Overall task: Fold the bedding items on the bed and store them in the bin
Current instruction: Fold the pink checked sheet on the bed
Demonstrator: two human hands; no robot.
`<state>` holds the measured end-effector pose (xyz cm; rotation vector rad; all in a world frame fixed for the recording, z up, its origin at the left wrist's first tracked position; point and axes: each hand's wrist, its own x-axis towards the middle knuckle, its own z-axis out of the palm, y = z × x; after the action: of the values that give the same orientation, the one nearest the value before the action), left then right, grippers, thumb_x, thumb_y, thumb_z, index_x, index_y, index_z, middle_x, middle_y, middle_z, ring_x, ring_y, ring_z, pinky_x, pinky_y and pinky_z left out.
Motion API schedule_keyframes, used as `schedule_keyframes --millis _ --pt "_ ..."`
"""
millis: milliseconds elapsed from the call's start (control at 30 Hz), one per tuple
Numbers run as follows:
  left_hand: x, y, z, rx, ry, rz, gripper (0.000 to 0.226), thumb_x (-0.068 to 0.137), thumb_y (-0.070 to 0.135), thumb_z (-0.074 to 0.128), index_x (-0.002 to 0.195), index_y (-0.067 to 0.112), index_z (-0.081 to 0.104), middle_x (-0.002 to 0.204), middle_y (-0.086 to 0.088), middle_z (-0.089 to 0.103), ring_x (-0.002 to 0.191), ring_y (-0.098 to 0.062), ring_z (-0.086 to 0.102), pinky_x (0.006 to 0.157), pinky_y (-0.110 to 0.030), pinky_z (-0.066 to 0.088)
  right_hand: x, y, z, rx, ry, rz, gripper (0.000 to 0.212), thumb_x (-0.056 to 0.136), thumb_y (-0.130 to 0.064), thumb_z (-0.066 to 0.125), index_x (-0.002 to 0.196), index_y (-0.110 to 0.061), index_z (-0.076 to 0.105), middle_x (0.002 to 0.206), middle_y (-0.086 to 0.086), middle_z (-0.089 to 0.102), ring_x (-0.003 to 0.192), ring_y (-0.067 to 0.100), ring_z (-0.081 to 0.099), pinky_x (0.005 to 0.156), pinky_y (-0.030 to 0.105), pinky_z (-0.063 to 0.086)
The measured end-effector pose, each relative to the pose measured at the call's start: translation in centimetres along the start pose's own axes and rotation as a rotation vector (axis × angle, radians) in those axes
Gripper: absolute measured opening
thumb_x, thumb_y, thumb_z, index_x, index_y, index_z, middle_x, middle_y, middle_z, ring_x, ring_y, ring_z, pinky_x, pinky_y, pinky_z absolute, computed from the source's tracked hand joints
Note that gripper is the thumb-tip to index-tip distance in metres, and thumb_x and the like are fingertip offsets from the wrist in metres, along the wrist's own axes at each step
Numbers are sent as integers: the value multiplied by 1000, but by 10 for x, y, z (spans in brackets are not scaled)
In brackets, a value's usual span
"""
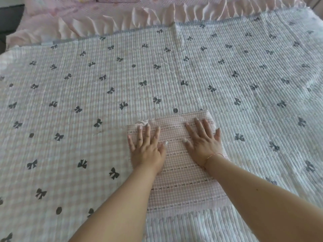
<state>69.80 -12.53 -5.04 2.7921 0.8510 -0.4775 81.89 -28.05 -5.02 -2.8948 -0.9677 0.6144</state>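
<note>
A folded pink gingham cloth (181, 180) with rows of small dark bows lies flat on the bed, near the front centre. My left hand (146, 147) presses on its upper left part with fingers spread and straight. My right hand (204, 140) presses on its upper right part, also flat, with a thin bracelet at the wrist. Under the cloth lies a wide white ribbed quilt (104, 102) printed with dark bows and dots. No bin is in view.
A pink ruffled bedding piece (104, 16) runs along the far edge of the quilt. A dark object (8, 16) shows at the far left corner. The quilt spreads wide on both sides of the folded cloth.
</note>
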Motion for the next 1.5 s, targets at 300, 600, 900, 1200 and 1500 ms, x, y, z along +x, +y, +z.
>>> schedule_keyframes --millis 300,600,900,1200,1500 --pt "29 -10 39 -90 -77 -118 63 88 64 -10 139 36 -33 150 4 -38 140 -18 -35 116 -53 -13 32 4 26 52 -55 -6 54 92 -62 5 142 -53 -14 156 -14 -20 144 13 -22 116 53 -10" --pt "18 -14 44 -203 -10 -137 63 94 62 1 144 36 -27 155 6 -30 145 -17 -25 119 -50 -7 26 20 26 379 59 261 78 85 -70 35 148 -40 1 155 -6 6 144 23 7 117 47 17" --pt "-41 -18 28 -876 -14 -695 74 78 71 56 115 7 50 107 -5 57 95 -28 60 76 -34 46 -28 36 14 976 -186 677 89 62 -77 63 116 -7 59 101 10 65 89 28 63 88 40 52" --pt "-143 -68 -2 -1440 -13 -821 48 84 62 58 83 15 58 96 -7 63 94 -32 61 85 -40 49 -101 -11 -14 930 -174 548 73 73 -71 57 97 -2 65 95 13 68 88 31 64 87 42 53" --pt "-266 -160 -43 -1496 323 -997 53 87 64 51 88 12 62 100 -12 65 95 -35 62 92 -49 51 -145 -139 -43 941 -206 267 73 78 -67 55 115 -4 61 103 12 65 91 30 61 84 38 50"
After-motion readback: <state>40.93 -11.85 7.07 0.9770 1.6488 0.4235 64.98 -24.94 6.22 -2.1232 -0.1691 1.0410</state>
